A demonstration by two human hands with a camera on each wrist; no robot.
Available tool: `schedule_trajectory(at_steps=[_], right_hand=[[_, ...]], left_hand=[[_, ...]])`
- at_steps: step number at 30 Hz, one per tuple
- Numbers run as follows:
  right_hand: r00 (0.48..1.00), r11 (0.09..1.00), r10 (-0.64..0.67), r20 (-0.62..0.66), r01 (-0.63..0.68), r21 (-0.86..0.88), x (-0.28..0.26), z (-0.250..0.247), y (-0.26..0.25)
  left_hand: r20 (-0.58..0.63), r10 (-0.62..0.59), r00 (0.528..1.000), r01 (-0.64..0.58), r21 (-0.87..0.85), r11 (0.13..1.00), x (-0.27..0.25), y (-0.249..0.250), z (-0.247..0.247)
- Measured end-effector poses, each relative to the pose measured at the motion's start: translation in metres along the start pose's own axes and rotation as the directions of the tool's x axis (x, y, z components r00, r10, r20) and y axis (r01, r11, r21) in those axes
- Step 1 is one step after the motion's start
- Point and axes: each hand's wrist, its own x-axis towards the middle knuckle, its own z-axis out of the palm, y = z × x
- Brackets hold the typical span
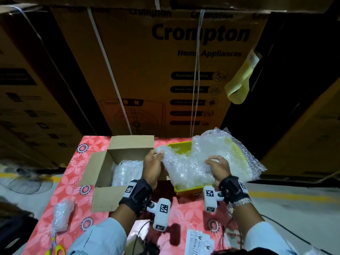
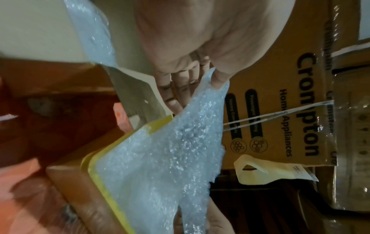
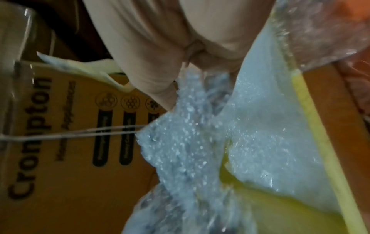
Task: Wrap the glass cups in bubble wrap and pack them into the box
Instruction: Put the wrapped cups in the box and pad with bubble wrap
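Observation:
A sheet of bubble wrap [image 1: 185,162] [image 2: 166,152] [image 3: 192,142] is held up over a yellow tray [image 1: 181,147] [image 2: 104,171] [image 3: 320,142]. My left hand [image 1: 156,155] [image 2: 202,79] pinches its left corner between thumb and fingers. My right hand [image 1: 214,161] [image 3: 200,74] grips the sheet's near edge. More bubble wrap [image 1: 237,155] lies piled in the tray. The open cardboard box [image 1: 103,162] stands left of the tray with a wrapped bundle [image 1: 127,172] inside. No bare glass cup shows.
Another wrapped bundle [image 1: 61,212] lies at the table's front left beside yellow-handled scissors [image 1: 55,247]. Printed labels [image 1: 198,242] lie at the front edge. The table has a pink flowered cloth [image 1: 73,181]. Large Crompton cartons [image 1: 165,70] stand close behind.

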Motion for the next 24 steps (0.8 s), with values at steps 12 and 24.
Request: schedule_trajectory(at_steps=[12,24], right_hand=[[0.933,0.577,0.063,0.354,0.256,-0.776,0.048,0.059,0.051],[0.874,0.944,-0.13,0.468,0.254,-0.212,-0.104,0.069,0.002]], left_hand=[[-0.169,-0.004,0.986,0.0,-0.025,1.0,-0.028,-0.008,-0.06],[0.134,-0.053,0.99,0.072,-0.14,0.988,-0.044,0.008,-0.091]])
